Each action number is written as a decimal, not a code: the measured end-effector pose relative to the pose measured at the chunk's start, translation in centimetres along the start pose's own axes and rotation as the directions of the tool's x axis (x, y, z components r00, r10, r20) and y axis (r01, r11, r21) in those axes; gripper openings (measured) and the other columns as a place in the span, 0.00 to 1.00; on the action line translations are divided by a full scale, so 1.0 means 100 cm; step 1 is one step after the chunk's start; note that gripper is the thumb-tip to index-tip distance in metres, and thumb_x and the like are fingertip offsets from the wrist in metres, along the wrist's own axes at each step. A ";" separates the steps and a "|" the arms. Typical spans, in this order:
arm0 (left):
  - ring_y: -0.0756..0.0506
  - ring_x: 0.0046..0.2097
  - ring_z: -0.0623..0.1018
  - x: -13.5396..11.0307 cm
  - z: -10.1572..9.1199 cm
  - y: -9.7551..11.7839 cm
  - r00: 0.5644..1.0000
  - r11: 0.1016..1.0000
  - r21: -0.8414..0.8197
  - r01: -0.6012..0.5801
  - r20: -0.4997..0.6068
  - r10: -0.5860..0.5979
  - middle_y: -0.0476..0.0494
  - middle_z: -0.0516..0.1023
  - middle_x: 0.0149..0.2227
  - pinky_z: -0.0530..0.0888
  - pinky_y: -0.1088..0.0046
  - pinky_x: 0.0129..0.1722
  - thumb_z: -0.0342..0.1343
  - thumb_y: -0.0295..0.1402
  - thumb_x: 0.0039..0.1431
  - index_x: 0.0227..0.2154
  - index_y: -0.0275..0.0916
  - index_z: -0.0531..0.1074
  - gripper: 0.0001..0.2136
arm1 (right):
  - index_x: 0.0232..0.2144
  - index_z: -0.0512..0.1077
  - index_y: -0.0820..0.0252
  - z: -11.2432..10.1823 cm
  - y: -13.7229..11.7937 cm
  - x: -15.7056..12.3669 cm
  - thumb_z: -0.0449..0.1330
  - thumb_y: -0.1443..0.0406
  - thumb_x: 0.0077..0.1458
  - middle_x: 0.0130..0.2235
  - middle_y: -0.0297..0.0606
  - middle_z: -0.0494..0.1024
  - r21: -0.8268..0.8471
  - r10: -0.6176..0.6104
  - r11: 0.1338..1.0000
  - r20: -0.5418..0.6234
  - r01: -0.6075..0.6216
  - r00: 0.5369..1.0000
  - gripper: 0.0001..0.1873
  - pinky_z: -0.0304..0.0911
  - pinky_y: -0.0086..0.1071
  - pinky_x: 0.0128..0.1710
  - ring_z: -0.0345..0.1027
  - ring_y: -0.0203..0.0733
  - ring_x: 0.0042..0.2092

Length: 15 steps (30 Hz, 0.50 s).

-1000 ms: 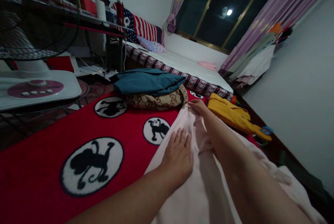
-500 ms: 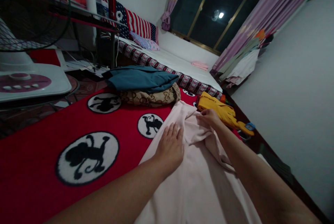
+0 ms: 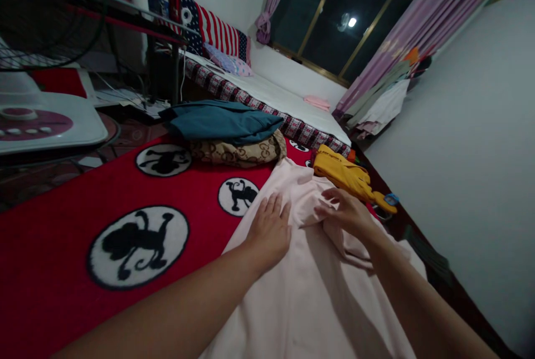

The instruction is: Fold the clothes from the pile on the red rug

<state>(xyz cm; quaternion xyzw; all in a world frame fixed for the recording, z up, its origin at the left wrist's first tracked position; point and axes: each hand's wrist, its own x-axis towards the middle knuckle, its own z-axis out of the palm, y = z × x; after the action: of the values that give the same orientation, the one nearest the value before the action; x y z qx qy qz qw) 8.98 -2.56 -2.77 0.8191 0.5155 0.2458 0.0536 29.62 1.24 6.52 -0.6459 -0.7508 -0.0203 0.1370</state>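
Observation:
A pale pink garment (image 3: 288, 303) is spread lengthwise on the red blanket (image 3: 50, 225), which has monkey figures in white ovals. Its far right part is bunched into loose folds. My left hand (image 3: 270, 231) rests flat on the garment's left side, fingers stretched out and holding nothing. Over the folds on the right is my right hand (image 3: 345, 211), its fingers bent and parted from the thumb, with no cloth visibly pinched between them.
Beyond the garment lie a teal folded cloth (image 3: 228, 120) on a tan patterned one (image 3: 238, 151) and a yellow garment (image 3: 340, 172). An electric fan's base (image 3: 50, 119) stands at left. A bed (image 3: 288, 91) is under the window.
My right hand has come off the garment's far edge, moved slightly nearer and spread its fingers. My left hand stays flat on the cloth. The view has shifted a little.

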 end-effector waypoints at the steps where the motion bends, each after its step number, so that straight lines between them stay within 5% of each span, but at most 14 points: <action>1: 0.37 0.68 0.50 0.000 0.000 0.000 1.000 1.000 -0.001 0.000 -0.002 0.000 0.32 0.53 0.66 0.48 0.55 0.66 0.45 0.39 0.64 0.63 0.33 0.57 0.27 | 0.46 0.71 0.55 0.003 0.004 -0.015 0.63 0.54 0.45 0.43 0.40 0.77 0.000 -0.003 1.000 0.009 0.003 1.000 0.25 0.64 0.34 0.37 0.72 0.45 0.40; 4: 0.36 0.68 0.51 0.000 0.001 0.000 1.000 1.000 -0.002 0.000 -0.014 0.000 0.31 0.53 0.66 0.48 0.55 0.65 0.45 0.38 0.64 0.63 0.33 0.57 0.26 | 0.51 0.67 0.56 0.016 0.016 -0.051 0.61 0.61 0.48 0.47 0.42 0.75 -0.072 0.000 0.997 -0.033 -0.003 0.999 0.26 0.63 0.35 0.39 0.70 0.47 0.43; 9: 0.36 0.67 0.52 0.000 0.002 -0.001 1.000 1.000 -0.003 -0.016 -0.013 0.015 0.31 0.54 0.66 0.49 0.55 0.65 0.45 0.37 0.64 0.62 0.33 0.59 0.26 | 0.36 0.75 0.57 0.012 0.036 -0.073 0.52 0.68 0.55 0.42 0.44 0.74 -0.225 -0.043 0.974 -0.340 -0.037 0.939 0.12 0.61 0.35 0.41 0.67 0.47 0.44; 10: 0.36 0.67 0.52 0.000 0.002 -0.002 1.000 1.000 0.000 -0.021 -0.019 0.021 0.31 0.54 0.66 0.49 0.55 0.65 0.44 0.37 0.64 0.62 0.33 0.60 0.25 | 0.35 0.76 0.56 0.006 0.039 -0.073 0.52 0.69 0.54 0.43 0.44 0.74 -0.274 -0.064 0.961 -0.330 -0.031 0.942 0.13 0.60 0.36 0.42 0.66 0.48 0.46; 12: 0.36 0.67 0.52 -0.001 0.003 -0.001 0.999 1.000 0.006 -0.027 -0.031 0.027 0.31 0.55 0.66 0.48 0.54 0.65 0.44 0.38 0.64 0.60 0.33 0.62 0.24 | 0.36 0.77 0.54 -0.006 0.042 -0.073 0.53 0.73 0.51 0.43 0.42 0.76 -0.364 -0.093 0.930 -0.128 0.040 0.987 0.16 0.60 0.37 0.44 0.67 0.48 0.46; 15: 0.36 0.67 0.53 -0.002 0.001 0.000 1.000 1.000 0.004 -0.020 -0.021 0.020 0.31 0.56 0.65 0.49 0.54 0.65 0.45 0.38 0.64 0.60 0.34 0.63 0.24 | 0.40 0.77 0.53 -0.018 0.028 -0.072 0.54 0.74 0.48 0.46 0.42 0.76 -0.408 -0.102 0.902 0.108 0.138 0.989 0.20 0.58 0.41 0.46 0.67 0.50 0.47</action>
<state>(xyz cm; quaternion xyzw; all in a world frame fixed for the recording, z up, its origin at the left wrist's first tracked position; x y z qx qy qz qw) 9.02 -2.70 -2.92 0.8218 0.5082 0.2539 0.0441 33.58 -5.57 6.22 -0.6129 -0.7729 -0.1604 -0.0362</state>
